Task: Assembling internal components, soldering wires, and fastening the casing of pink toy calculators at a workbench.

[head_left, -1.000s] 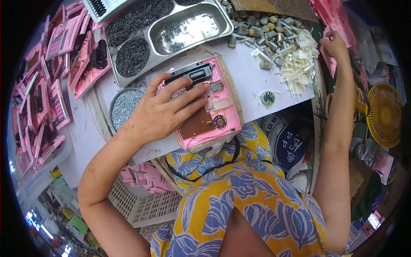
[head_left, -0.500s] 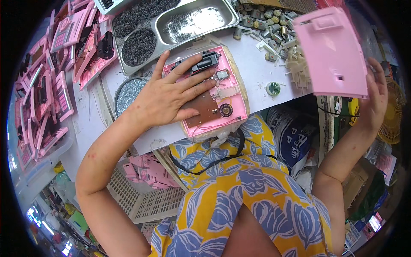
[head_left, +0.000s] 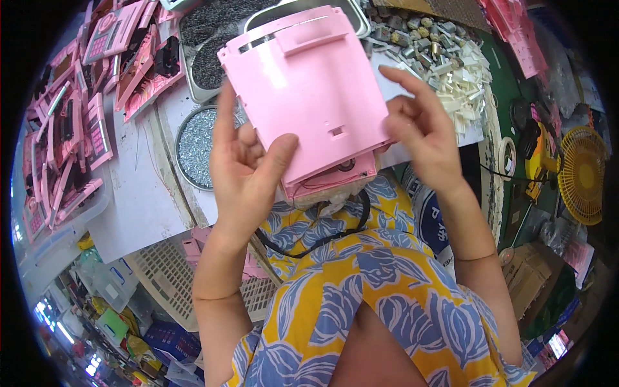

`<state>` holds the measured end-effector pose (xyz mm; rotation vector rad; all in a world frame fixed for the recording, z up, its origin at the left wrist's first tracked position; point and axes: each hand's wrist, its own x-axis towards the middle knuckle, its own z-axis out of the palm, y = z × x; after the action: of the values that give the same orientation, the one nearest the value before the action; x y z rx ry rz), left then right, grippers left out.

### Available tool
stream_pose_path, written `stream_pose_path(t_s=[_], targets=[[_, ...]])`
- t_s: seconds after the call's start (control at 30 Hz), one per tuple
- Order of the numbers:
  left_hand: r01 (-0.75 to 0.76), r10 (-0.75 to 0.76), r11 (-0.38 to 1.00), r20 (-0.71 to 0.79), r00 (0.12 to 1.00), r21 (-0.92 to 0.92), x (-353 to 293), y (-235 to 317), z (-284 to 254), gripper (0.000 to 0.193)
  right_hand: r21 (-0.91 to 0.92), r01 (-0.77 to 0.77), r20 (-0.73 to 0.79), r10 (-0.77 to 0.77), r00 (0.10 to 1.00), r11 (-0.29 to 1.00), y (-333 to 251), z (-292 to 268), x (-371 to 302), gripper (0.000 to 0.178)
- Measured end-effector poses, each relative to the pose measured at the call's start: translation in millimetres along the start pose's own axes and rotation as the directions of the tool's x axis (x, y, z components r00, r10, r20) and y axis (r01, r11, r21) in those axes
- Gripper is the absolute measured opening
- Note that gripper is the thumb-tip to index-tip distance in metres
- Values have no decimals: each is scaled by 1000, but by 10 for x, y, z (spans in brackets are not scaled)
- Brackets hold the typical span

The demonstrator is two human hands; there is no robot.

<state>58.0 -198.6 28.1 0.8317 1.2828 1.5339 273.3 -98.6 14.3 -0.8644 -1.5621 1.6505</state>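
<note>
You hold the pink plastic panel at the frame's centre, above the mostly hidden pink casing. Your left hand grips its left edge, thumb on top, probably to steady it; your right hand is at the lower right corner, forefinger lifted, though whether it grips you cannot tell. Left of centre, a round tin holds small silvery pieces; at top centre, a compartmented metal tray holds small dark parts, probably sorted for reach.
</note>
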Motion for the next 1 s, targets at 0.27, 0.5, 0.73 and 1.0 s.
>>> stream_pose_path(t_s=[0.27,0.5,0.73,1.0], targets=[[-42,-54,769,131,990,638,-145,-270,-274,86,-626,-16,67,74,995,779,157,14,-342,56],[30,-35,831,-2,999,555,-341,-313,-280,74,-662,207,260,-39,965,720,313,-37,-216,62],[-9,101,667,-78,992,745,-474,-537,-323,52,-910,311,344,83,935,274,45,151,-201,52],[76,3,819,-137,991,569,-255,-303,-996,34,-756,220,467,274,841,616,-496,-234,648,40]])
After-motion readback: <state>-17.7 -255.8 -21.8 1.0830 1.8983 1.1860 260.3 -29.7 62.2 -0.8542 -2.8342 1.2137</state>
